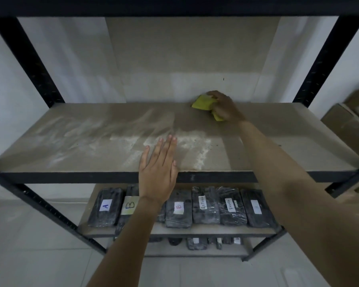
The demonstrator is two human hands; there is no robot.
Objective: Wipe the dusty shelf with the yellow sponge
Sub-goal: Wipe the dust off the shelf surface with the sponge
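I face a black metal rack (29,65) against a white wall, over a pale tiled floor (29,255). The shelf (278,150) in front of me is a tan board with a dark front edge. Left of my left hand (157,175) and ahead of its fingertips the board carries pale, smeared streaks of dust (87,133); a brighter, flaky patch lies between my two hands. The strip from my right hand (225,107) back toward me looks darker and cleaner, as does the board to the right of that arm.

My left hand lies flat on the front edge, palm down, fingers straight and close together, thumb out to the right along the lip. It holds nothing.

My right hand reaches to the back of the shelf, where the board meets the wall, and is closed on the sponge (203,103). The sponge is yellow-green, soft and creased, bulging out to the left of my fingers, with a corner showing under the heel of the hand. It presses on the board.

Below my left wrist, the lower shelf holds a row of black wrapped packs (230,206) with paper labels; I read "A" and "B", and the others are handwritten and hard to make out. More dark packs sit on the level beneath. Far right of my right arm stand brown boxes (346,125).
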